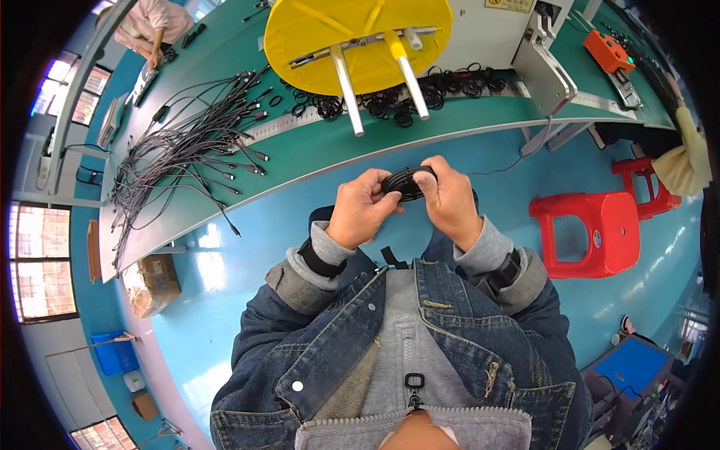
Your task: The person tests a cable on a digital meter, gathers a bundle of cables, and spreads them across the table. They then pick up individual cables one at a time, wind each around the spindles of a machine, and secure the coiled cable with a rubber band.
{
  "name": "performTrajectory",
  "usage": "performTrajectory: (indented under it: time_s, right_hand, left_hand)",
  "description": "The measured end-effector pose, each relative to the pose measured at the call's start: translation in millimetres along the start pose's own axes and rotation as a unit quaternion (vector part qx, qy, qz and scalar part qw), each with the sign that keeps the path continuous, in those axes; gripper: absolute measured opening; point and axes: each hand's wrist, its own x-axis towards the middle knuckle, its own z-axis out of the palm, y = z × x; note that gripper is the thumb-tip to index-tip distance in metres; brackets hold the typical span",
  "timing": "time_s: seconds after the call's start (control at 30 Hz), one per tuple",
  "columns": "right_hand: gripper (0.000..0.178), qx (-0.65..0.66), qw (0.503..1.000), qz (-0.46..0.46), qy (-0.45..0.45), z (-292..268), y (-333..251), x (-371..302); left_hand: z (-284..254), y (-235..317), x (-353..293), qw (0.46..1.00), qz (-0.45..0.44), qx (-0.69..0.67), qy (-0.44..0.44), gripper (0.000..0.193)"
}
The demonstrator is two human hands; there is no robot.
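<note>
Between my two hands is a coiled black cable [406, 184], held in front of the bench edge. My left hand [363, 208] grips the coil's left side, thumb pressed on it. With its thumb over the top, my right hand [448, 196] closes on the right side. Beyond my hands, two metal rods [347, 91] stick out from a yellow round plate [330, 45] on a machine. A loose pile of black cables [187, 142] lies on the green bench to the left, some ends hanging over the edge. Several small black rings [401, 105] lie beneath the plate.
The green bench [292, 161] curves across the front, with a metal ruler [277, 127] along it. A red stool [592, 236] stands at right, a cardboard box [151, 285] under the bench at left. An orange control box [609, 52] sits far right. Other people work at both ends.
</note>
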Motion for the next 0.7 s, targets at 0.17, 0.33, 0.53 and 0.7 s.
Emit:
performTrajectory:
  time_s: [0.17, 0.33, 0.53, 0.7]
  right_hand:
    - [0.042, -0.014, 0.999, -0.036, 0.020, 3, -8, -5]
    - [0.045, 0.013, 0.999, -0.051, 0.009, -4, 0, 0]
    - [0.049, 0.050, 0.997, -0.047, -0.018, -1, 7, 3]
    - [0.049, 0.080, 0.996, -0.006, -0.043, 3, 15, 8]
  left_hand:
    - [-4, 4, -2, 1.000, 0.000, 0.018, 0.005, 0.016]
    - [-4, 7, 2, 0.989, -0.029, -0.135, -0.054, 0.015]
    - [-16, 0, 0, 0.952, -0.133, -0.235, -0.145, 0.016]
    - [-21, -12, 5, 0.950, -0.105, -0.245, -0.162, 0.019]
